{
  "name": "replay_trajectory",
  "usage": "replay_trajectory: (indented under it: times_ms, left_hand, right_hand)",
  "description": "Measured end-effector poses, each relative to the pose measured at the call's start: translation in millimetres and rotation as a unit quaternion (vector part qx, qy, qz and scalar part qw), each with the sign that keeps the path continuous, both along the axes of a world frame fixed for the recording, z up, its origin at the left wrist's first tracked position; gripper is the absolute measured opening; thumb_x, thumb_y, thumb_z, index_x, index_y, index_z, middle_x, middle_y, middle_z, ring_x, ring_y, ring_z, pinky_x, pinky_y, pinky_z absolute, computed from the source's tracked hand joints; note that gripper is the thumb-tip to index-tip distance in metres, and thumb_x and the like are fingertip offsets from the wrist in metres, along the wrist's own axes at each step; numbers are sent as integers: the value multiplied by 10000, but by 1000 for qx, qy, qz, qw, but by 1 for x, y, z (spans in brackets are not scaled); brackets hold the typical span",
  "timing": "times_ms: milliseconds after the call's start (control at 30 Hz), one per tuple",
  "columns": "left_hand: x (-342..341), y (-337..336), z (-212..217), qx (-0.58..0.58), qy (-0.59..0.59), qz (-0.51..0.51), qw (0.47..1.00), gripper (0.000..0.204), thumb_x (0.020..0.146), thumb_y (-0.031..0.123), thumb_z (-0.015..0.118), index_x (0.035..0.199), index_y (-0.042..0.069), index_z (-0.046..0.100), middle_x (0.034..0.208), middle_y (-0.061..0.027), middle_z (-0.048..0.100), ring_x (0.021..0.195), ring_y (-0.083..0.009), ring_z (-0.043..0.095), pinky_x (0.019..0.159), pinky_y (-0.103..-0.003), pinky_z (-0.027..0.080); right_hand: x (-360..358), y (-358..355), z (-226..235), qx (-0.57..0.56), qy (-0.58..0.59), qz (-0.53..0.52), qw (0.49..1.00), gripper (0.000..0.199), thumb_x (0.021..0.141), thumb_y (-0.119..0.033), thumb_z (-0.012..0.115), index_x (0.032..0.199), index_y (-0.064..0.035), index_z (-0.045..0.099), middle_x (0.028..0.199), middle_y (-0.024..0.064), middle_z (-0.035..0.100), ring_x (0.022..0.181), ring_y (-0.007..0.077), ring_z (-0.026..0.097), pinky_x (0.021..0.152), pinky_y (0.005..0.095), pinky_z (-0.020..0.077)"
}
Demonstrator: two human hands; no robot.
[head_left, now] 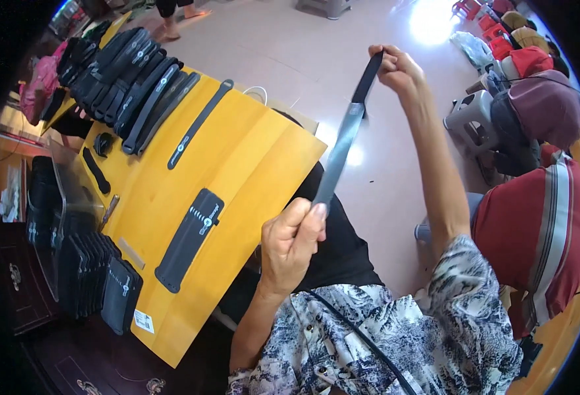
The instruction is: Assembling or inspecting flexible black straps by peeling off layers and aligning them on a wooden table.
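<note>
A: Item in hand?

B: Long dark strap (346,135), flat, w/ a grey sheen mid-length. It is held up in the air over the floor, right of the yellow board (250,164), stretched taut on a slant between both hands. Judged: pulled straight so its full length can be viewed; it sags nowhere.

A: Grip, left?

B: Left hand (290,247) is closed round the lower end, fingers curled, thumb pressed on top. Clamped on the strap, no gap seen.

A: Right?

B: Right hand (398,69) is raised high, arm extended. It pinches the upper end between thumb and fingertips, closed on it. The strap end pokes just above the pinch.

A: Surroundings?

B: The board lies tilted across the person's lap area as a work surface. On it: one wide black sleeve piece (190,240) near the centre, one thin strap (198,125) lying alone further up, and a fanned row of similar straps (129,82) at the far end, overlapping. Judged: laid in a row for sorting/counting. A stack of black pouches (96,273) stands on edge at the board's left corner, touching each other. A small dark oval piece (96,171) sits near the left edge.

A: Others?

B: One person in a red striped shirt (533,230) sits to the right, apart from the strap. Grey stool (468,112) beyond.
</note>
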State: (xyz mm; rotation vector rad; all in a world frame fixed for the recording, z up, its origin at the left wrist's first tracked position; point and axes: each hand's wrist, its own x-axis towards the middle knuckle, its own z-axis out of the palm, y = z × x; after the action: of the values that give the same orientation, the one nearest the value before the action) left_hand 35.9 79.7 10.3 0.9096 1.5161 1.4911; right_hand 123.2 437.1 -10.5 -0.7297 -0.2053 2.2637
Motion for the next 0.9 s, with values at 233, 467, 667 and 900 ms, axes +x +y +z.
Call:
replay_trajectory:
  times_ms: [233,467,667,900]
  left_hand:
    - [-34,13,-8,-73,14,-20,997,346,978,233,527,700,27,516,592,-10,516,484,-60,456,454,-215,354]
    - [-70,21,6,-91,30,-37,995,355,973,268,538,703,38,532,600,2,514,498,-36,444,470,-195,345]
    - [-132,14,2,-173,37,22,984,319,972,275,534,741,56,557,617,18,522,481,-24,431,454,-178,340]
    - [-189,6,-15,-287,85,2,954,323,952,251,566,697,54,541,559,24,503,462,-26,417,440,-177,330]
  right_hand:
    - [-8,56,0,88,-103,-42,990,112,939,9,457,839,25,411,804,152,566,415,26,263,322,157,199]
    - [-8,110,-16,17,-104,-115,988,102,948,5,442,886,79,479,630,25,441,426,36,273,339,178,202]
    - [68,148,-31,206,-64,-159,963,184,979,-91,449,921,78,494,723,102,548,444,68,265,399,206,240]
    - [34,-20,43,456,-214,-173,846,198,975,-260,539,915,-71,545,834,60,631,520,40,410,481,183,363]
